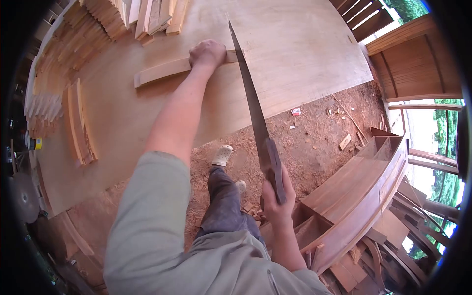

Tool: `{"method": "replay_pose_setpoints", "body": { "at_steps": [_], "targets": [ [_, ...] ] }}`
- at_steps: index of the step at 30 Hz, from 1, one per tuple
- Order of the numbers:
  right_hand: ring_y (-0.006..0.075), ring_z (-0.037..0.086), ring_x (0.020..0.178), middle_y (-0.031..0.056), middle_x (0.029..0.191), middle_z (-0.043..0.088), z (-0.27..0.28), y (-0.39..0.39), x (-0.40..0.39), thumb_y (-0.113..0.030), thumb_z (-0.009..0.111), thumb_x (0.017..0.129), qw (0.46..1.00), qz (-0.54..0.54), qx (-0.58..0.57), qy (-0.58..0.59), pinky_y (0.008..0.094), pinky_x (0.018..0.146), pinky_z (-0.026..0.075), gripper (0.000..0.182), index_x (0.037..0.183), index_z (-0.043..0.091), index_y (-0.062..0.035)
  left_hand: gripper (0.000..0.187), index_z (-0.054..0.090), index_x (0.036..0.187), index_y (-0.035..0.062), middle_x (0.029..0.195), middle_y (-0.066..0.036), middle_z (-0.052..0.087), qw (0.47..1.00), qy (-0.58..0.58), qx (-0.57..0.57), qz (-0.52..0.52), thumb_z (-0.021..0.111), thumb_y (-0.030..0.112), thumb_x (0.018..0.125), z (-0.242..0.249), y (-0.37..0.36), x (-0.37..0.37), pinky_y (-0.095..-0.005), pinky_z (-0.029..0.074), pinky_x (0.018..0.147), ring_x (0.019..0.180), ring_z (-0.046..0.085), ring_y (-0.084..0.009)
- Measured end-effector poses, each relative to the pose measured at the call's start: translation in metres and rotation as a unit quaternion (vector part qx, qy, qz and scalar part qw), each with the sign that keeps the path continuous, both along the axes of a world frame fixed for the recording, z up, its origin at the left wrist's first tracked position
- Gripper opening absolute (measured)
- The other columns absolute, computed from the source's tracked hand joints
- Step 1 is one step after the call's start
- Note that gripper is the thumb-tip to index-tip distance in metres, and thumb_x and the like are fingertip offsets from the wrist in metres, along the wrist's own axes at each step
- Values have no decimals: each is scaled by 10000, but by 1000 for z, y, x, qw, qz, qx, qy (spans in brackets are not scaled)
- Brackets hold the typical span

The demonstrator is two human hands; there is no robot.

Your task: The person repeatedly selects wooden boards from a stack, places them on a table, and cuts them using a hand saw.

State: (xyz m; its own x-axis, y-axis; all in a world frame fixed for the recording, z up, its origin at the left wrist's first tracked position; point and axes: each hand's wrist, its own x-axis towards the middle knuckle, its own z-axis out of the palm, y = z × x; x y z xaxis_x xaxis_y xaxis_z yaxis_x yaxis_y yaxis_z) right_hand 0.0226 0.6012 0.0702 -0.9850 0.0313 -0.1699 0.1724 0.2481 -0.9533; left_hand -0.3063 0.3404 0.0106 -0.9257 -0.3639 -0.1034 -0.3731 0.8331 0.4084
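My right hand (279, 204) is wrapped around the handle of a handsaw (253, 105). The long dark blade points forward, and its upper part overlaps the right end of a short wooden strip (162, 73) in this view. That pale strip lies on a large plywood sheet (300, 54). Over the strip, near its right end, my left hand (209, 52) is closed and holds it against the plywood; some of its fingers are hidden behind the knuckles.
Stacked wood pieces (73, 54) cover the far left of the plywood, with two curved strips (78, 123) nearer. A wooden cabinet (344, 196) lies to the right on the shaving-covered ground (314, 128). Scrap boards (393, 228) pile up beyond it. A round disc (25, 199) stands at far left.
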Motion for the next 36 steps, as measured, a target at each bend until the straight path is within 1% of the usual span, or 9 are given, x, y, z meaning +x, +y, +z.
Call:
{"method": "replay_pose_setpoints", "body": {
  "at_steps": [4,8,11,19,24,27,30,33,36],
  "targets": [
    [93,623,974,118,1141,656,8,16,47,16,577,886,1000,-13,-5,27,236,858,488,520,1392,466,60,441,713,1125,20,1228,-203,665,1000,0,-10,6,420,277,919,5,3,7,-426,496,977,1145,639,-346],
    [122,639,947,153,1078,682,-10,-29,-81,-49,590,917,999,28,-10,28,268,821,505,492,1389,475,28,496,697,1123,11,1240,-198,654,1000,-1,2,14,400,347,909,-6,-1,2,-439,476,996,1140,631,-366],
    [130,635,957,146,1054,677,-14,-46,-112,-64,597,920,996,39,-14,77,269,833,502,494,1391,473,22,440,718,1108,13,1187,-206,681,1000,17,-6,-17,410,271,928,6,-2,6,-427,493,979,1134,645,-352],
    [91,619,905,86,1065,665,8,33,65,-10,625,879,999,-1,-6,-32,243,805,501,537,1395,479,22,450,725,1077,-2,1157,-221,688,1000,-8,-4,25,411,279,918,-4,1,0,-427,495,973,1124,649,-353],
    [88,625,907,132,1027,683,-8,-1,-38,-50,640,890,998,30,-17,-42,246,797,502,512,1380,503,2,473,724,1066,-3,1146,-223,689,999,29,-22,20,416,318,903,-8,-4,-2,-439,496,973,1105,652,-367],
    [95,632,923,157,1022,686,-31,-24,-87,-70,651,896,997,52,-33,38,255,813,506,504,1376,511,-6,475,724,1057,-2,1136,-218,692,999,44,-9,28,423,328,895,-7,-10,-15,-443,499,968,1090,655,-375],
    [103,630,914,139,1031,691,-31,-22,-79,-72,655,899,993,14,-46,108,261,817,510,517,1389,504,-8,458,730,1041,4,1121,-219,698,999,22,4,36,430,316,892,0,-10,-15,-440,501,963,1089,655,-375],
    [94,615,921,76,1060,688,-18,-1,-52,-53,658,893,997,-19,-78,-5,252,835,502,534,1399,500,13,469,729,1038,0,1114,-240,693,999,3,-22,40,429,330,894,-10,-13,-13,-445,497,971,1097,653,-373],
    [88,612,908,63,1059,685,-10,22,-38,-41,664,884,998,-8,-61,9,247,820,504,532,1389,509,24,483,724,1038,-10,1118,-258,686,998,10,-29,51,425,343,898,-4,-8,-11,-445,493,979,1105,650,-371]
  ]
}}
